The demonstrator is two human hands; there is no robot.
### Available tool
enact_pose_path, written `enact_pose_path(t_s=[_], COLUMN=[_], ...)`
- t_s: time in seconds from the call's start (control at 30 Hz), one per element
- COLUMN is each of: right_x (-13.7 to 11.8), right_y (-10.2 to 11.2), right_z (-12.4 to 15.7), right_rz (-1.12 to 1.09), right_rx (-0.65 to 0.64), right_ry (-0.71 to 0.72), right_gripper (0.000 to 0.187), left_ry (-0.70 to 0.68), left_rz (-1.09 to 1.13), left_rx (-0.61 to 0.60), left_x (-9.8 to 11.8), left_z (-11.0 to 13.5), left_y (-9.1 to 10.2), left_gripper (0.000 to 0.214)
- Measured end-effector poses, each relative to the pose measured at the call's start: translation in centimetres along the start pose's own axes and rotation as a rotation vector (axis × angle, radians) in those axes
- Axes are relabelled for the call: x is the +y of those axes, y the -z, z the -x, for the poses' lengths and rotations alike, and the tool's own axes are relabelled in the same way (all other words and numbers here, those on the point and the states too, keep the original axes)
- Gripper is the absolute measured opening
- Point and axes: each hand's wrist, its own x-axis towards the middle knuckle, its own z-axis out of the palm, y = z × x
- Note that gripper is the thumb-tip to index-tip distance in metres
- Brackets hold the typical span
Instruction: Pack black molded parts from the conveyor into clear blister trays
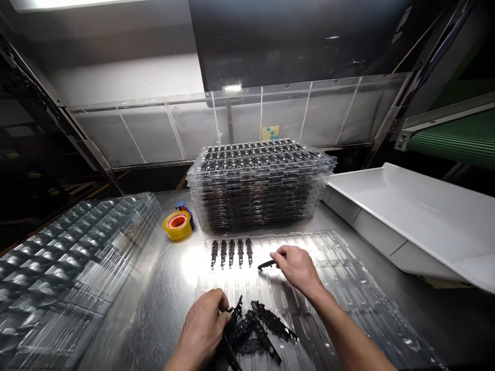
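Note:
My right hand [296, 265] pinches one slim black plastic part [266, 265] over a clear plastic tray [328, 247] with rows of narrow slots. To the left of that part, several like black parts [231, 253] lie side by side in the tray's far row. At the near edge my left hand [204, 322] is closed, fingers curled at a loose heap of black parts [263, 330] on the tray. One of the heap's parts is between its thumb and fingers, partly hidden by the hand.
A tall stack of filled clear trays [255, 196] stands behind. Empty-looking stacked trays [69, 257] are at left. A yellow tape roll [177, 226] sits by the stack. A large white bin [417, 216] is at right, below a green conveyor [456, 136].

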Motion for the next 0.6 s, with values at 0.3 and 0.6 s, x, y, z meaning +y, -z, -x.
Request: enact_pose_path(t_s=[0.3, 0.6], right_x=[0.9, 0.5], right_y=[-0.9, -1.7], right_z=[-2.8, -3.0], right_rz=[0.139, 0.289], right_rx=[0.124, -0.049], right_ry=[-0.103, -0.091], right_gripper=[0.027, 0.022], left_ry=[-0.026, -0.045], left_rz=[0.695, 0.593], left_rx=[0.034, 0.109], left_x=[2.8, 6.0], left_z=[-3.9, -15.2], left_y=[2.4, -1.3], left_gripper=[0.016, 0.030])
